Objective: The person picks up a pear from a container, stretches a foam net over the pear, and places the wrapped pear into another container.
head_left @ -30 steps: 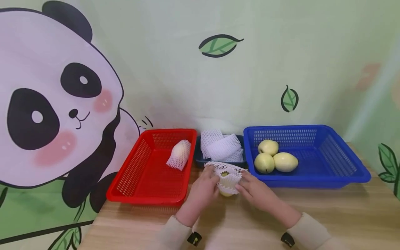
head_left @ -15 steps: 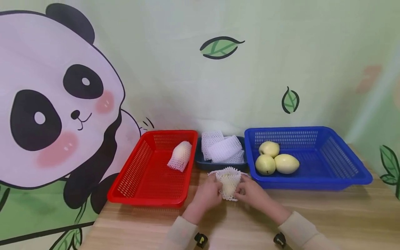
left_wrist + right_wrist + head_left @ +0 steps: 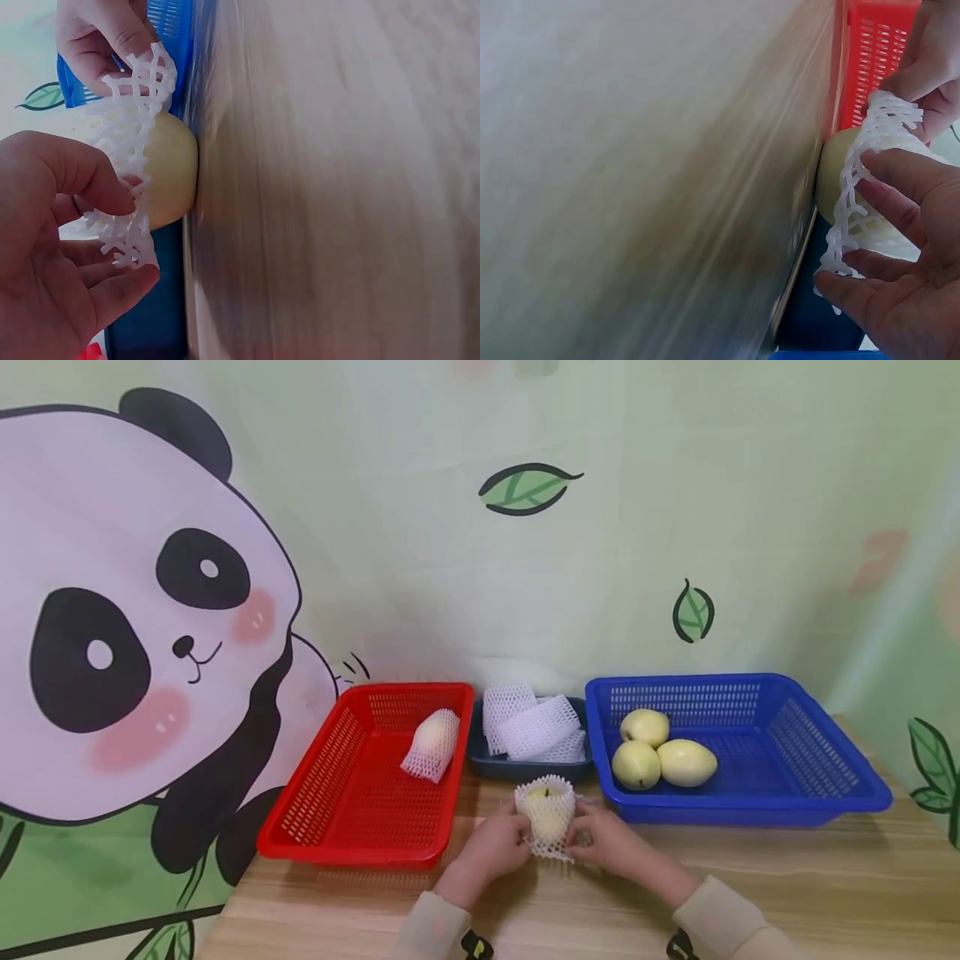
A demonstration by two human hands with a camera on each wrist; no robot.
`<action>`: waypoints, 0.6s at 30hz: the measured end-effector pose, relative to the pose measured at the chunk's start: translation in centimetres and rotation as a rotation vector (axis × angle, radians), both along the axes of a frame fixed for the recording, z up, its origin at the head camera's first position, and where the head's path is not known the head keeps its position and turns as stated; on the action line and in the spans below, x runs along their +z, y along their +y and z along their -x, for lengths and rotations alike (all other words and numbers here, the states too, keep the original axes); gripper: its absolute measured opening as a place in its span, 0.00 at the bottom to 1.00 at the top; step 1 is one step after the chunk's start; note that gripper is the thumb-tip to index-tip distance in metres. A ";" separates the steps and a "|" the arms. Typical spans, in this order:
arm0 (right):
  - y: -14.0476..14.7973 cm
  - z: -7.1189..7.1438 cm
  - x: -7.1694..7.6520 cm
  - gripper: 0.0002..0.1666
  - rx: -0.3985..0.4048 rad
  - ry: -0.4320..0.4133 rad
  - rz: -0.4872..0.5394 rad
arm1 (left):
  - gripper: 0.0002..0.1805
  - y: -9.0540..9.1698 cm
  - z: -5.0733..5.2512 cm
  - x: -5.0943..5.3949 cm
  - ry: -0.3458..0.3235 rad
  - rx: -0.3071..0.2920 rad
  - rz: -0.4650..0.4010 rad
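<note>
The bare pear (image 3: 171, 169) stands upright, base toward the wooden table (image 3: 630, 902) and stem showing at its top, inside a white foam net (image 3: 546, 818) at the near middle of the head view. The left hand (image 3: 497, 842) at its nine o'clock and the right hand (image 3: 606, 839) at its three are apart from each other, each pinching the net's lower edge between thumb and fingers; in the wrist views that edge stops short of the pear's base. At twelve o'clock, just beyond the fruit, a dark blue tray (image 3: 528, 770) holds more foam nets (image 3: 538, 728), wedged between the red basket (image 3: 356, 852) at ten and the blue basket (image 3: 750, 808) at two. The red rim's near right corner sits close to the left hand, the blue rim near the right. A netted pear (image 3: 435, 735) lies along the red basket's right wall; three pears (image 3: 687, 763) cluster by the blue basket's left wall, leaving the blue floor bare toward three o'clock. The roomiest stretch runs to six o'clock, bare wood between the sleeves (image 3: 723, 910).
</note>
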State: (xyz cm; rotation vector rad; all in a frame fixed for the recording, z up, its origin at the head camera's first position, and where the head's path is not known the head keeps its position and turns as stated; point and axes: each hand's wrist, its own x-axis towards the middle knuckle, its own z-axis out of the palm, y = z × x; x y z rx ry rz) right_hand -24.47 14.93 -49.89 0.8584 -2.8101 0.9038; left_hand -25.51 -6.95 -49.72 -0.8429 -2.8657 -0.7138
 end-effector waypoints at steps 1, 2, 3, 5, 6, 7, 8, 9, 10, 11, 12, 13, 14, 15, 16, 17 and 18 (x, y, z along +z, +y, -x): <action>0.0 0.1 -0.1 0.09 0.009 0.004 0.002 | 0.08 -0.1 0.1 -0.1 -0.025 0.000 -0.011; 0.0 0.1 -0.1 0.08 0.017 0.009 0.003 | 0.08 -0.2 0.2 -0.2 -0.044 -0.004 -0.023; 0.0 0.2 -0.1 0.08 0.023 0.012 0.006 | 0.08 -0.3 0.3 -0.2 -0.066 -0.004 -0.032; 0.1 0.3 -0.1 0.08 0.029 0.022 0.001 | 0.08 -0.5 0.4 -0.4 -0.095 -0.017 -0.065; 0.1 0.3 0.0 0.08 0.031 0.026 -0.003 | 0.08 -0.6 0.5 -0.5 -0.110 -0.023 -0.085; 0.1 0.4 0.0 0.08 0.031 0.026 -0.006 | 0.08 -0.7 0.5 -0.5 -0.118 -0.031 -0.099; 0.1 0.4 0.0 0.08 0.029 0.025 -0.009 | 0.07 -0.8 0.6 -0.6 -0.128 -0.040 -0.114; 0.1 0.4 0.0 0.08 0.028 0.021 -0.011 | 0.07 -0.8 0.7 -0.5 -0.149 -0.045 -0.131; 0.2 0.5 0.0 0.08 0.025 0.018 -0.016 | 0.07 -0.9 0.7 -0.5 -0.161 -0.052 -0.146; 0.2 0.5 0.1 0.07 0.021 0.012 -0.018 | 0.08 -0.9 0.8 -0.5 -0.173 -0.053 -0.157; 0.3 0.5 0.0 0.07 0.015 0.005 -0.020 | 0.09 -1.0 0.8 -0.4 -0.185 -0.052 -0.161; 0.3 0.5 0.1 0.07 0.012 0.000 -0.020 | 0.10 -1.0 0.8 -0.4 -0.189 -0.051 -0.162; 0.3 0.4 0.1 0.07 0.007 -0.009 -0.019 | 0.11 -1.0 0.8 -0.4 -0.197 -0.048 -0.165; 0.3 0.4 0.0 0.07 0.002 -0.019 -0.019 | 0.11 -1.0 0.8 -0.4 -0.199 -0.042 -0.163; 0.3 0.4 -0.1 0.07 -0.004 -0.029 -0.018 | 0.11 -1.0 0.8 -0.5 -0.195 -0.035 -0.160; 0.3 0.3 -0.1 0.06 -0.010 -0.039 -0.017 | 0.10 -1.0 0.8 -0.5 -0.188 -0.030 -0.158; 0.3 0.3 -0.2 0.06 -0.013 -0.045 -0.015 | 0.10 -1.0 0.8 -0.6 -0.182 -0.023 -0.153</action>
